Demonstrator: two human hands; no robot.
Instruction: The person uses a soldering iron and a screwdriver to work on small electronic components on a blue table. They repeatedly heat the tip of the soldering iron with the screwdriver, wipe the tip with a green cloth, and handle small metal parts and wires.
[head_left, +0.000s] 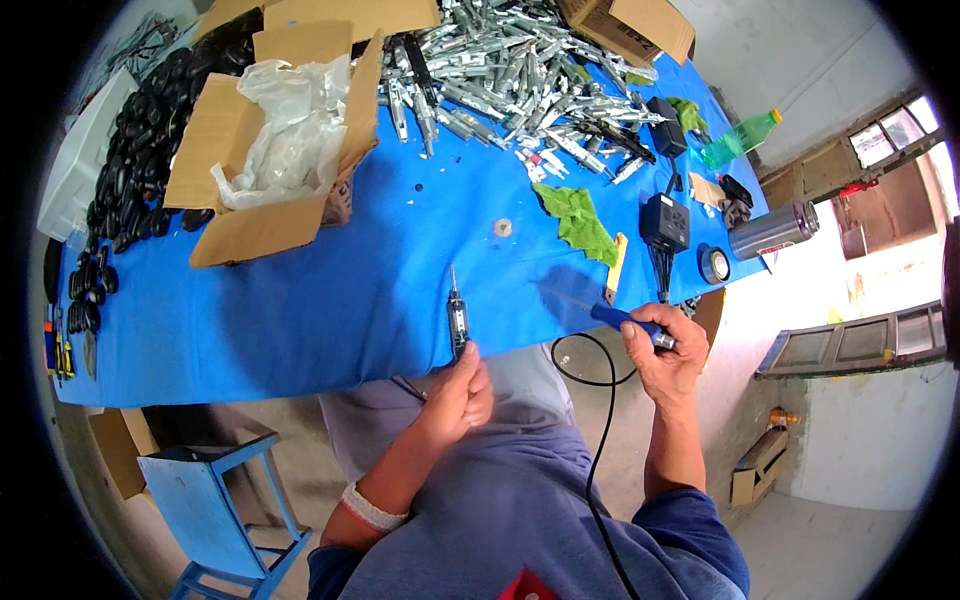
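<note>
My left hand (pixel 460 395), closed at the near edge of the blue-covered table, grips the lower end of a slim black-and-silver mechanism (pixel 458 325). A thin metal shaft sticks up from its top. To the right, my right hand (pixel 668 345) is wrapped round a blue-handled screwdriver (pixel 622 319). Its thin shaft points left over the table, apart from the mechanism. A green cloth (pixel 578 220) and a yellow-handled tool (pixel 616 268) lie just beyond my right hand.
Many similar silver mechanisms (pixel 510 75) are heaped at the back. A cardboard box (pixel 265 235) with clear plastic and a pile of black parts (pixel 140 150) stand left. On the right are a black adapter box (pixel 665 222), steel flask (pixel 775 232) and green bottle (pixel 742 138). A blue stool (pixel 205 510) stands lower left.
</note>
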